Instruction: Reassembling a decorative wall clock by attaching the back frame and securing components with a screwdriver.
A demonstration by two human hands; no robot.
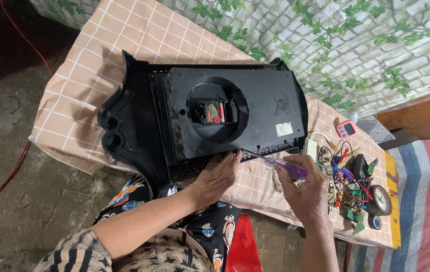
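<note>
The large black clock case (200, 116) lay face down on the checked tablecloth (89, 75), directly ahead of both hands, its lower edge touching the left fingers. The left hand (218, 174) rested flat on that edge, fingers extended and pressing, gripping nothing. The right hand (303, 189) was closed around a purple-handled screwdriver (280, 164), whose metal tip met the case edge just beside the left fingertips. The clock movement (214, 112) sat in a round recess at the centre of the back, well beyond the left hand. To the right of the right hand lay loose circuit boards and wires (348, 176), a small round dial (380, 200) and a pink timer (346, 129).
</note>
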